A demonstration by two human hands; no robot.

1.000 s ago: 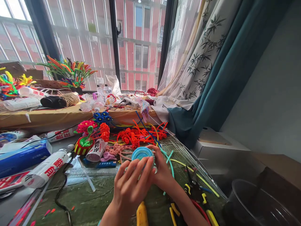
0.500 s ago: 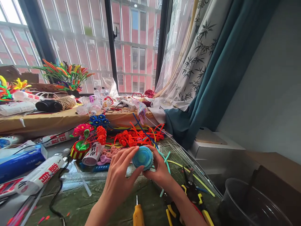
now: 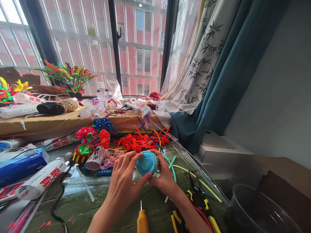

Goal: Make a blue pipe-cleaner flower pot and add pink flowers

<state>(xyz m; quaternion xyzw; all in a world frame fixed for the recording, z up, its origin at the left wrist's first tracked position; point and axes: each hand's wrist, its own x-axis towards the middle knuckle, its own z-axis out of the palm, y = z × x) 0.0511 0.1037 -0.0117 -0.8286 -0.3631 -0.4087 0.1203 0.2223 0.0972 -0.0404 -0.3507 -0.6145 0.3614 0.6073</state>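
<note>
Both my hands hold a small round blue cup-like piece (image 3: 146, 163), its hollow facing me and its side ridged and fuzzy. My left hand (image 3: 126, 178) grips it from the left, fingers on the upper edge and thumb at the lower rim. From the right, my right hand (image 3: 165, 176) has its fingers curled around the far side. Below them on the green work surface lies a yellow-handled tool (image 3: 142, 220) with a metal tip. Black-and-yellow pliers (image 3: 198, 191) lie beside my right forearm. Light teal chenille stems (image 3: 172, 165) rest just behind my right hand.
Printed bottles (image 3: 43, 179) and a blue box (image 3: 23, 166) crowd the left. Behind my hands are red chenille stems (image 3: 136, 140), fuzzy flowers (image 3: 104, 139) and a cut bottle piece (image 3: 96, 159). A clear plastic tub (image 3: 257, 207) stands at right. A black cord (image 3: 59, 200) runs at left.
The blue piece has tilted and turned slightly in my hands, so more of its hollow inside and ridged right side shows. Both hands keep their hold and have barely shifted.
</note>
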